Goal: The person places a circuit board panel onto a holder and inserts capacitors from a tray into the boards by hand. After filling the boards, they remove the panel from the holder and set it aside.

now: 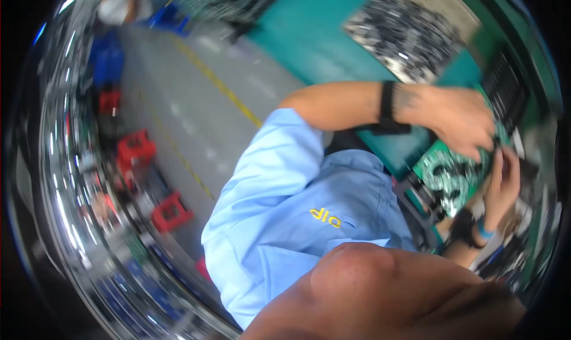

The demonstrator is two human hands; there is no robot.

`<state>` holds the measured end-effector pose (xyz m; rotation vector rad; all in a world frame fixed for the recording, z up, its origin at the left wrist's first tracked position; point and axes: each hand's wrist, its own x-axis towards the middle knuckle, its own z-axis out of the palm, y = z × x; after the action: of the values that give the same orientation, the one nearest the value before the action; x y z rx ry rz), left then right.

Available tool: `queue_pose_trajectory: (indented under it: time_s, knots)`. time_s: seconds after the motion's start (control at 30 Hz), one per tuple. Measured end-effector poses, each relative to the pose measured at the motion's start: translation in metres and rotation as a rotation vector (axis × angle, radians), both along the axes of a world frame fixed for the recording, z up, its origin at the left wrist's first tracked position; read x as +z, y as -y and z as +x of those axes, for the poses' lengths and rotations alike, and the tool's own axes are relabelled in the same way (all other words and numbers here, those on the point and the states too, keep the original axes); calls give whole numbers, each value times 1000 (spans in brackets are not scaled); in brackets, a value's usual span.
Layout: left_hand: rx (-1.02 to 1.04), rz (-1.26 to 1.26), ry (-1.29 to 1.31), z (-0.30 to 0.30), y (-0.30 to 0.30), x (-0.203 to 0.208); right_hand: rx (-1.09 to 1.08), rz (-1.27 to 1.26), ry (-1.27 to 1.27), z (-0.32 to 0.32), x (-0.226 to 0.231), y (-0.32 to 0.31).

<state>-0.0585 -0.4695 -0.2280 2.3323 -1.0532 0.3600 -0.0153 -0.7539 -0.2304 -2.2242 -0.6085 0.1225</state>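
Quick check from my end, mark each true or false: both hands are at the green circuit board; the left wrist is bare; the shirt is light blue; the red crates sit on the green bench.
1. Both hands are at the green circuit board. True: the left hand and right hand meet at its edge.
2. The left wrist is bare. False: it wears a black wristband.
3. The shirt is light blue. True.
4. The red crates sit on the green bench. False: they stand across the grey aisle.

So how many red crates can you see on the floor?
3, all at the left: one red crate near the top, another below it and a third lowest. The picture is blurred, so more may be hidden among the clutter.
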Motion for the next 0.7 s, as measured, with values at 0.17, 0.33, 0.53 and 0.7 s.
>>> queue_pose_trajectory:
  time_s: [0.17,0.33,0.53,0.7]
  knots:
    - [373,54,172,30,-19,9,-27,79,50,15,-12,28]
    - [805,292,76,57,-52,-22,-137,66,25,8,-8,11]
    - [801,413,-200,69,-61,-29,-90,64,112,13,-6,15]
    - [751,448,-200,65,-60,-26,-123,45,116,10,-6,12]
